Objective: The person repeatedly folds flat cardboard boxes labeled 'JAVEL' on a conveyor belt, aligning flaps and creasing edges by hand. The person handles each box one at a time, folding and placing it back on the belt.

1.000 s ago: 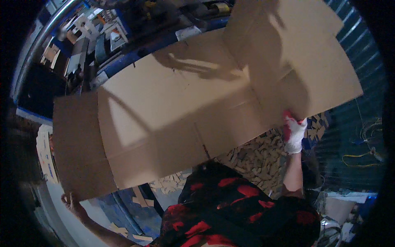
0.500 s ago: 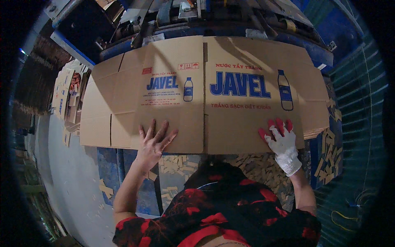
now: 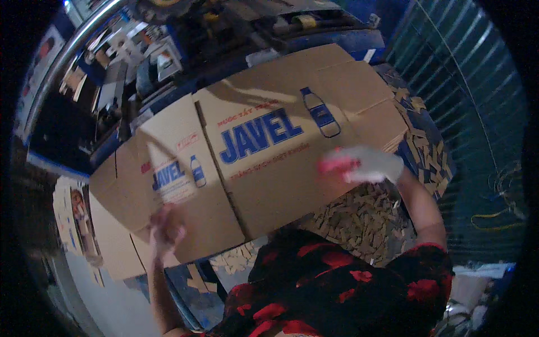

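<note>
A flat brown cardboard box blank (image 3: 281, 199), printed with blue and red lettering and bottle drawings, lies across the machine's front, with more cardboard (image 3: 109, 236) showing at its left end. My bare left hand (image 3: 167, 227) is over the blank's near left part, smeared by motion. My right hand (image 3: 362, 164), in a white glove with red fingers, is over the right panel near its front edge. It too is blurred, so whether either hand touches the board cannot be made out.
Beyond the blank stands a dark blue machine (image 3: 224, 39) with rollers and bars. Cut cardboard scraps (image 3: 359, 224) heap below the near edge and at the right. A stack of printed cardboard (image 3: 64, 216) stands at the left. A green corrugated wall (image 3: 477, 95) rises on the right.
The view has turned, so the blank now slants up to the right. Both hands, earlier spread flat on the near edge, have moved and are blurred; the right one reaches inward over the panel.
</note>
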The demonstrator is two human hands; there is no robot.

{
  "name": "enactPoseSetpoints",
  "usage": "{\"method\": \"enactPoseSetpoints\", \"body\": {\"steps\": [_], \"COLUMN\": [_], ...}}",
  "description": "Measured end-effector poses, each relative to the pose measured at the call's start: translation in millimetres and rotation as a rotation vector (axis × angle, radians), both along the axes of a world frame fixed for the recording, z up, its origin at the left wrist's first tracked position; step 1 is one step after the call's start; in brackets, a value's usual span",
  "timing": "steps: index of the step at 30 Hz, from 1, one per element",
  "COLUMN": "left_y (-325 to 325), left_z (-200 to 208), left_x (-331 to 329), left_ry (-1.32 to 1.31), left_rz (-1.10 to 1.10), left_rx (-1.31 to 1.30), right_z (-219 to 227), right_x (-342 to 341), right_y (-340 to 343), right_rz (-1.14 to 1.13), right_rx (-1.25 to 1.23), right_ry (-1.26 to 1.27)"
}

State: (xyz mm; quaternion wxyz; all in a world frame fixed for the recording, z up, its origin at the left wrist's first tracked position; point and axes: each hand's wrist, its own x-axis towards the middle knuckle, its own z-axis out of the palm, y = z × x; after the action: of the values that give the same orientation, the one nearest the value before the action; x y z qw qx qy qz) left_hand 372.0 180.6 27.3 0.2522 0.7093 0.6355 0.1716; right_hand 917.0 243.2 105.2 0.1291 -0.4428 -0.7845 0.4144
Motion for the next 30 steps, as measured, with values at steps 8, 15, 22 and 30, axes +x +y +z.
{"method": "enactPoseSetpoints", "body": {"steps": [8,15,22,30], "left_y": [118.8,116.6,111.5,105.0], "left_z": [-29.3,-39.0,-34.1,-15.8], "left_x": [0.8,-14.8,3.2,26.1], "left_ry": [0.29,0.257,0.279,0.357], "left_rz": [0.787,0.642,0.767,0.754], "left_rx": [0.079,0.144,0.127,0.095], "right_z": [-67.0,-71.3,-128.3,-90.9], "right_x": [-16.4,-32.8,-0.8,-14.5], "right_y": [115.5,120.4,120.9,114.1], "right_rz": [-0.89,-0.909,-0.791,-0.741], "right_rx": [0.528,0.562,1.019,0.929], "right_ry": [-0.695,-0.842,-0.801,-0.862]}}
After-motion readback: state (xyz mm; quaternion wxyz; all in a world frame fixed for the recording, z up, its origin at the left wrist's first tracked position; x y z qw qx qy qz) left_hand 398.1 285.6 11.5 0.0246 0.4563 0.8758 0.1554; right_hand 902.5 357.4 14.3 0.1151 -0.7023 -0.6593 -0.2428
